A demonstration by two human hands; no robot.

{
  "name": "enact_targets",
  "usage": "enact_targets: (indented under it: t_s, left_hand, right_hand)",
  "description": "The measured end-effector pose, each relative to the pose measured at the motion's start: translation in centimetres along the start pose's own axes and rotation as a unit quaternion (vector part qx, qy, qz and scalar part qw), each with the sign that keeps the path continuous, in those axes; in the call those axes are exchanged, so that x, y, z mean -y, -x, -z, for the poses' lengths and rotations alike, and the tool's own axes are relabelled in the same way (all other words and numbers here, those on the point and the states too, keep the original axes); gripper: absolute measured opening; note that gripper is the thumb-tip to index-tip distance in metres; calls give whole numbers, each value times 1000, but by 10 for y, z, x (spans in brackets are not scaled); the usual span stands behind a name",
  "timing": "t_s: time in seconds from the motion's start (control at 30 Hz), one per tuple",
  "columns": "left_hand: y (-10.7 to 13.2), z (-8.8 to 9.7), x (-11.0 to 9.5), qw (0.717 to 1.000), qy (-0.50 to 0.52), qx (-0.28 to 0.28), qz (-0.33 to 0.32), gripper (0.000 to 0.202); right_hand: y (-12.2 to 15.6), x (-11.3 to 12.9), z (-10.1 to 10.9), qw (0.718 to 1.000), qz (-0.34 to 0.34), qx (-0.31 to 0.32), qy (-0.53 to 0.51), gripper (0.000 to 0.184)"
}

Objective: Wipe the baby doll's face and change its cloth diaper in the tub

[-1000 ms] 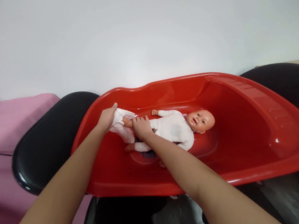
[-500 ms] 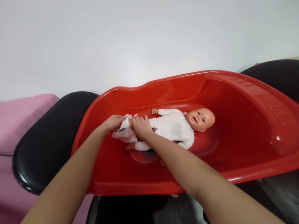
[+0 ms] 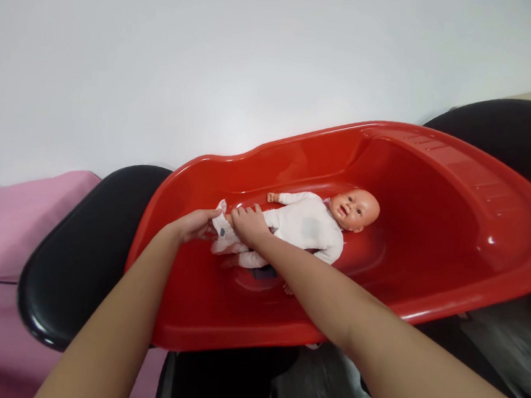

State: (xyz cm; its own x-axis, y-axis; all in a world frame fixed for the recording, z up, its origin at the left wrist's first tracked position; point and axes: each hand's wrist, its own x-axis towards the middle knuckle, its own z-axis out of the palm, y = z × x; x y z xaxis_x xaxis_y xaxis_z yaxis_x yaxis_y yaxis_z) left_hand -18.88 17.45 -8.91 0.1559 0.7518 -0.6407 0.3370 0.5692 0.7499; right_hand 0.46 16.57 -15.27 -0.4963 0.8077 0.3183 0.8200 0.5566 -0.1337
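Note:
A baby doll in a white long-sleeved outfit lies on its back in a red baby bathtub, head to the right. At its feet is a thin white diaper with a frilled edge and a small grey print. My left hand pinches the diaper's left edge, close to the doll's foot. Wrapped over the doll's far lower leg, my right hand holds it beside the diaper. The foot itself is mostly hidden by the diaper and my fingers. The doll's near leg rests on the tub floor.
The tub sits across black padded seats, one at left and one at right. A pale wall stands behind it. Pink fabric-like covering spreads at the far left.
My left hand has pulled the diaper closer to the doll's legs, and the diaper looks more bunched around the foot. My right hand keeps its hold on the leg.

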Motion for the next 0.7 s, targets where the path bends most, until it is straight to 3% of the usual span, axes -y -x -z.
enact_targets:
  t_s: [0.17,0.37,0.5,0.7]
  left_hand:
    - [6,2,-4,999,21,28,-12,44]
    - [-4,-17,10,995,-48,-57,-72,58]
    - [-15,-18,22,982,-83,-105,-137,69]
    - [-24,-9,24,984,-70,-131,-101,75]
  right_hand:
    - [1,-3,-1,1000,-1,-2,3,29]
    - [3,1,-7,1000,19,4,7,27]
    - [2,3,-9,1000,15,3,2,25]
    - [0,0,-8,1000,-5,-5,1,25]
